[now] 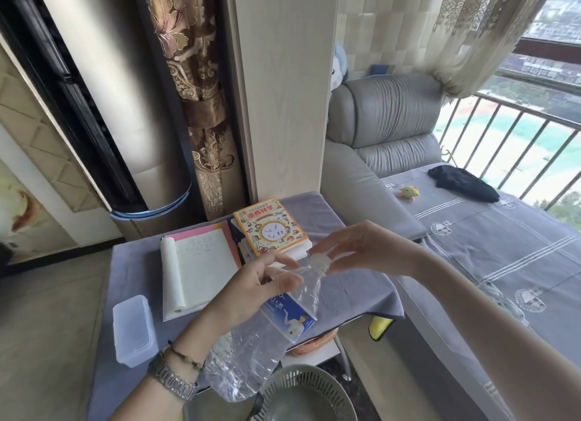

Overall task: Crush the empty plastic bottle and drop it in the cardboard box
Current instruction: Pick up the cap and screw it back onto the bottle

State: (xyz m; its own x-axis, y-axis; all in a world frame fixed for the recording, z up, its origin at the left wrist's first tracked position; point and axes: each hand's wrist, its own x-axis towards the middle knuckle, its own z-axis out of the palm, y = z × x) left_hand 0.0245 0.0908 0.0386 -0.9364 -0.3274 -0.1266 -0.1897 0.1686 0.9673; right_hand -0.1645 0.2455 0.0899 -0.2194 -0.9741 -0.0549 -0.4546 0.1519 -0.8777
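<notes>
A clear, empty plastic bottle with a blue and white label is held tilted above the table, neck pointing up and right. My left hand grips its upper body near the shoulder, thumb across the front. My right hand pinches the white cap at the bottle's neck between thumb and fingers. The bottle's lower part looks dented and wrinkled. No cardboard box shows in this view.
A small table with a grey cloth carries an open notebook, a stack of books and a clear lidded plastic box. A grey slotted basket sits below. A grey sofa lies to the right, a tall floor appliance behind.
</notes>
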